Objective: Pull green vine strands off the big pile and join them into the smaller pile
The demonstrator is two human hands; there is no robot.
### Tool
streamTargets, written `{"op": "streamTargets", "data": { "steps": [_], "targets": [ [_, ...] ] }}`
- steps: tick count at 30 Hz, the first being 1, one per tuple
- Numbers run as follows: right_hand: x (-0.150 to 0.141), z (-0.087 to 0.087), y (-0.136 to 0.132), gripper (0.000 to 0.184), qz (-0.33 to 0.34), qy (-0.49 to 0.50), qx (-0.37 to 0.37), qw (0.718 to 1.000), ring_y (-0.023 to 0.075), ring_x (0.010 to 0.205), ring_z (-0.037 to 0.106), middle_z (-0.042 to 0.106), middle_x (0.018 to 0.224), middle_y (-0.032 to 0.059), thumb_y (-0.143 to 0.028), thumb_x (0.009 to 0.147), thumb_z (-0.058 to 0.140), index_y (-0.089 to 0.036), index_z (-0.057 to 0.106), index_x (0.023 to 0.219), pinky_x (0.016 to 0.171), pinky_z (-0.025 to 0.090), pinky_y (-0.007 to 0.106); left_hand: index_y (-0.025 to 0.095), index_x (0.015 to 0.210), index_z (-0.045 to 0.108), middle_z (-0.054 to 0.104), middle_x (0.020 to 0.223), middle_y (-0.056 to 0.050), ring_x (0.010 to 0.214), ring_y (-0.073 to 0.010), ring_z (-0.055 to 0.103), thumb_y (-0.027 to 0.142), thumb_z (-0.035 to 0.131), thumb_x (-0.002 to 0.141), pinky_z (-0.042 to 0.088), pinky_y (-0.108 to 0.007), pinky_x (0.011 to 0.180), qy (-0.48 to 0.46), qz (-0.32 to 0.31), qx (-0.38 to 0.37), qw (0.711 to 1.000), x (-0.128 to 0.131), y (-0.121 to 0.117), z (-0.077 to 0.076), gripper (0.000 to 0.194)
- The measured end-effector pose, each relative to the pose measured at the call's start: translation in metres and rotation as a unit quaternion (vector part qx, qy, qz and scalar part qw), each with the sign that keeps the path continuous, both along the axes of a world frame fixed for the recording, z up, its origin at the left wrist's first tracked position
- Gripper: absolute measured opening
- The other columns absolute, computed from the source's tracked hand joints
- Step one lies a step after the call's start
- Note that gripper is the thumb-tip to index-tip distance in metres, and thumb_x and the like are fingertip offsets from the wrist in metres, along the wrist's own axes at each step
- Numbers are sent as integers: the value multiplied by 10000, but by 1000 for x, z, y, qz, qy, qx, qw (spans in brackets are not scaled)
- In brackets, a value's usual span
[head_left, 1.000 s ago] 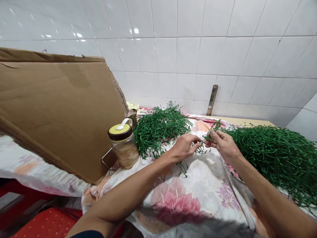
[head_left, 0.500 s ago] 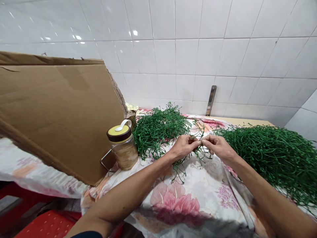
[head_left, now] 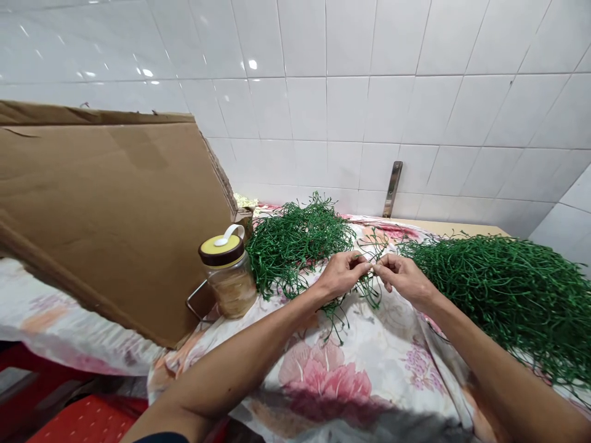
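Two forearms reach in from below, wrists angled inward, and the fingertips almost meet above one floral cloth. Left hand, thumb against forefinger, has a tight pinch on thin green strands; right hand pinches in just beside it, though whether its grip has a strand I can't tell. The strands dangle below the fingers, between two green heaps, one left, one right. One lidded jar stands upright nearby.
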State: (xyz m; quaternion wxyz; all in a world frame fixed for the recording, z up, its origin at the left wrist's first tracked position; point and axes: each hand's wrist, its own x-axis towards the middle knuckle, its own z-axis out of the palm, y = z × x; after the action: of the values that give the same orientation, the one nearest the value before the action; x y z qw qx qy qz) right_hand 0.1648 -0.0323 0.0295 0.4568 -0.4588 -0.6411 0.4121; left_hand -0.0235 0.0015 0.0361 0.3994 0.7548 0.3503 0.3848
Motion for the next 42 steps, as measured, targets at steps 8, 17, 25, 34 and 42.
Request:
{"op": "streamTargets", "data": {
  "steps": [8,17,25,34,42],
  "targets": [
    [9,0,4,105,-113,-198,46,972,133,551,511,596,602,-19,-233,738,595,-208,559,643,543,368,256,162,710,547,478,632,38,571,-90,421,398,609,830,312,-231,549,-53,50,-15,997,-5,10,4,272],
    [19,11,2,194,-182,-177,113,961,142,577,536,655,664,8,-382,858,599,-204,592,780,582,395,261,139,752,626,497,614,36,542,-83,418,376,640,789,286,-234,532,62,-69,-51,994,-8,4,10,241],
    [25,19,-1,292,-201,-201,153,947,134,579,486,597,646,-2,-466,887,614,-191,652,796,590,384,269,113,756,640,556,695,2,636,-90,455,476,763,735,336,-244,624,-83,-88,-144,982,-14,7,19,383],
    [23,13,3,264,-183,-166,167,955,164,686,611,687,784,37,-441,906,611,-186,665,868,647,472,276,115,746,593,545,652,22,549,-83,513,457,846,670,457,-250,562,-129,-99,-210,964,-7,2,16,432],
    [-2,28,-25,197,-174,-163,287,928,138,600,545,666,767,30,-351,943,592,-189,678,870,615,453,274,138,707,552,535,572,32,495,-80,510,541,772,740,388,-213,498,-117,-56,-152,980,-3,3,9,460]
  ]
}}
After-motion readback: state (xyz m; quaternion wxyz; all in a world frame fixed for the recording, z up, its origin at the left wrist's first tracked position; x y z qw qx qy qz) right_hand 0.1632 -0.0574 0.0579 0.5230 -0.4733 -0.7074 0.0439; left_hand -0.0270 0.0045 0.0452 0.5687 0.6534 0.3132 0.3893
